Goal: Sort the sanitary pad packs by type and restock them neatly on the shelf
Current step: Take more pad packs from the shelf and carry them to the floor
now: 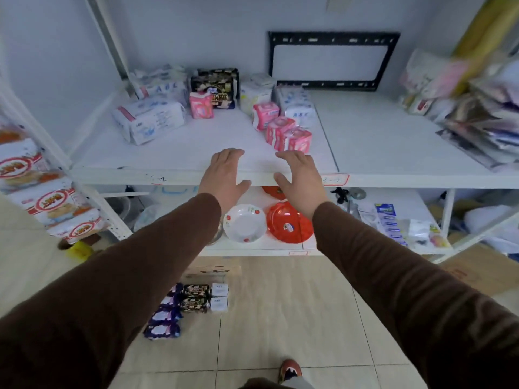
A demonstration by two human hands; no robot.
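My left hand (224, 175) and right hand (299, 178) hover empty, fingers spread, over the shelf (168, 155) front edge; pink packs (286, 133) sit at one o'clock.

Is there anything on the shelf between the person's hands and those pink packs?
Nothing visible. The right hand hovers open at the shelf front edge, and the nearest pink packs sit just beyond its fingertips with only bare board between. The left hand is open and empty too.
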